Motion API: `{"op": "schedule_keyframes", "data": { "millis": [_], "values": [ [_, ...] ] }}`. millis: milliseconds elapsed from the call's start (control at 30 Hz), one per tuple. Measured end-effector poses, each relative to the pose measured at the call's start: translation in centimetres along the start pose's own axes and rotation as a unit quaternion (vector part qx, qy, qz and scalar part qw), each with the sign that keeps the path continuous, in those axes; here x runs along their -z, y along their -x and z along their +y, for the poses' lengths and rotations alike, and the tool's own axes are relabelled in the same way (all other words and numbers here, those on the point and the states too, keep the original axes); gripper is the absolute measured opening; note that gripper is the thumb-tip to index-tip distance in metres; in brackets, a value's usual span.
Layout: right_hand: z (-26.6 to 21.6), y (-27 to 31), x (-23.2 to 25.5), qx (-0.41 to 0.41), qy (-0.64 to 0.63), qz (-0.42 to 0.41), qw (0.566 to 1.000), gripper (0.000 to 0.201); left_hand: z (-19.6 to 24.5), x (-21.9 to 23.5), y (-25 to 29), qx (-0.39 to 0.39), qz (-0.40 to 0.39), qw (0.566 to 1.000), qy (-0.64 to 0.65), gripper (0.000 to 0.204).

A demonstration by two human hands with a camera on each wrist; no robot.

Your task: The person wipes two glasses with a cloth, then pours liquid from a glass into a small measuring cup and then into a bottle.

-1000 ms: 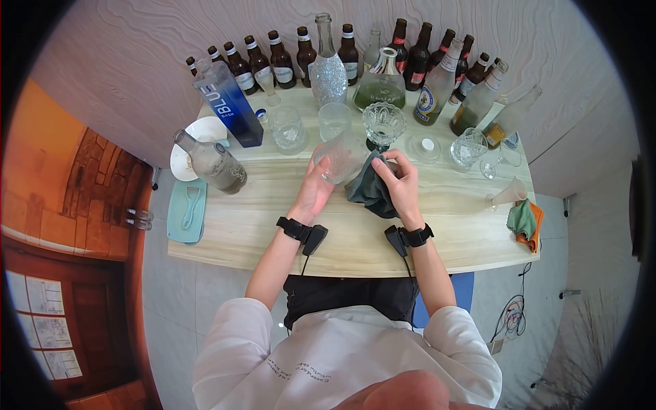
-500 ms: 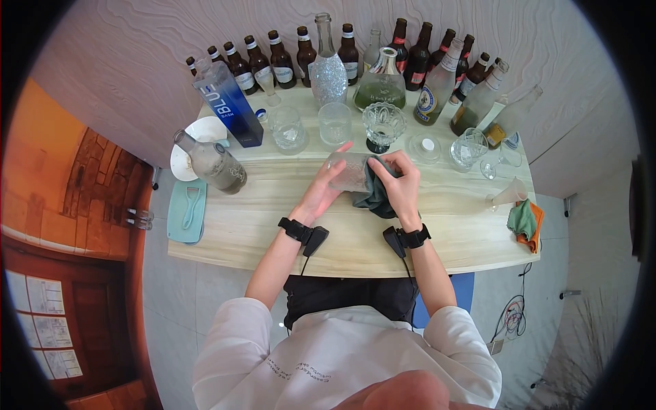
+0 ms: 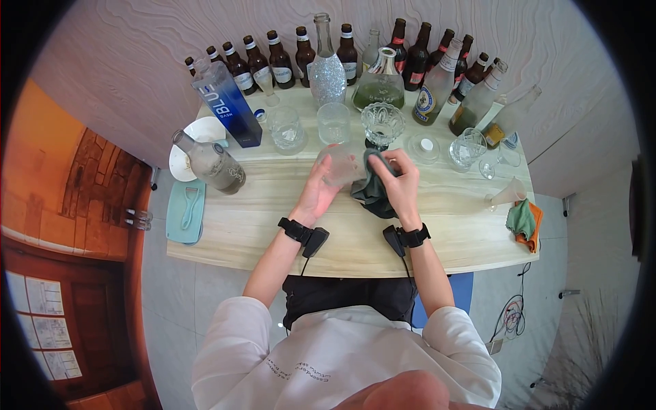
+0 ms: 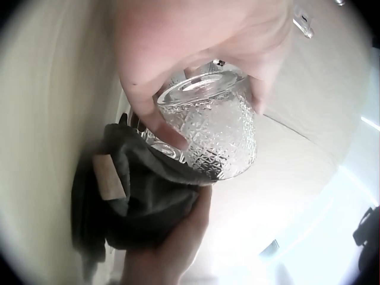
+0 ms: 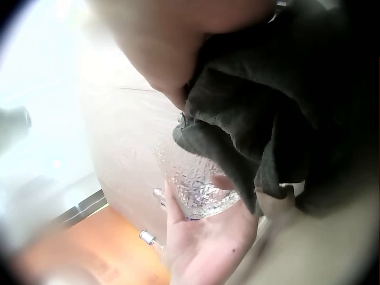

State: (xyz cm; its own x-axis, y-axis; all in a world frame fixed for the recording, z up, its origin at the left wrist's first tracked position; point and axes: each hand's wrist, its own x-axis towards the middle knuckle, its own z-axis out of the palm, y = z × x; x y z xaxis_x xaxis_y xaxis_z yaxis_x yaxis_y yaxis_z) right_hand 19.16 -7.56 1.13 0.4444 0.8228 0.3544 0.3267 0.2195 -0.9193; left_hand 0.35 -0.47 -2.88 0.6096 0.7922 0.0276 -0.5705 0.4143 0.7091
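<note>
The left hand [image 3: 316, 195] curls its fingers and thumb round a textured glass tumbler [image 3: 340, 169], tipped sideways above the wooden tabletop [image 3: 273, 236]; the right hand [image 3: 404, 186] pinches a bunched dark grey-green cloth [image 3: 372, 197] at the tumbler's other end; beyond stand a footed glass bowl [image 3: 383, 124], a glittering bottle [image 3: 328, 80] and brown beer bottles [image 3: 280, 61].

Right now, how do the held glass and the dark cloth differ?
The glass is clear with a patterned wall; the cloth is dark and opaque. The glass is tilted; the cloth is bunched in folds. The left hand holds the glass; the right hand grips the cloth. Both are above the table.
</note>
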Motion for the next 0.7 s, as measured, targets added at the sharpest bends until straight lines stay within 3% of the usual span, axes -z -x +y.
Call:
{"op": "schedule_keyframes", "data": {
  "millis": [67,167,267,400,533,700],
  "values": [
    [0.9,-0.2,0.3,-0.018,-0.032,0.01,0.999,0.018,0.7,-0.4,0.2,0.008,0.024,0.999,0.035,0.071],
    [0.1,-0.1,0.8,0.034,-0.033,-0.061,0.997,0.019,0.8,-0.5,0.1,0.017,0.029,0.997,0.074,0.073],
    [-0.3,0.4,-0.2,0.089,0.001,-0.069,0.994,0.02,0.6,-0.3,0.2,0.031,-0.004,0.997,0.065,0.075],
    [1.2,0.1,0.1,0.007,-0.071,-0.026,0.997,0.02,0.2,-0.9,0.3,0.019,-0.068,0.997,-0.038,0.077],
    [0.7,-0.4,1.0,0.04,-0.044,-0.045,0.997,0.021,0.4,-1.3,0.4,0.042,-0.076,0.99,-0.114,0.081],
    [0.2,-0.6,2.2,0.009,-0.038,-0.082,0.996,0.019,-0.5,-1.5,0.3,0.036,-0.067,0.985,-0.158,0.081]
  ]
}}
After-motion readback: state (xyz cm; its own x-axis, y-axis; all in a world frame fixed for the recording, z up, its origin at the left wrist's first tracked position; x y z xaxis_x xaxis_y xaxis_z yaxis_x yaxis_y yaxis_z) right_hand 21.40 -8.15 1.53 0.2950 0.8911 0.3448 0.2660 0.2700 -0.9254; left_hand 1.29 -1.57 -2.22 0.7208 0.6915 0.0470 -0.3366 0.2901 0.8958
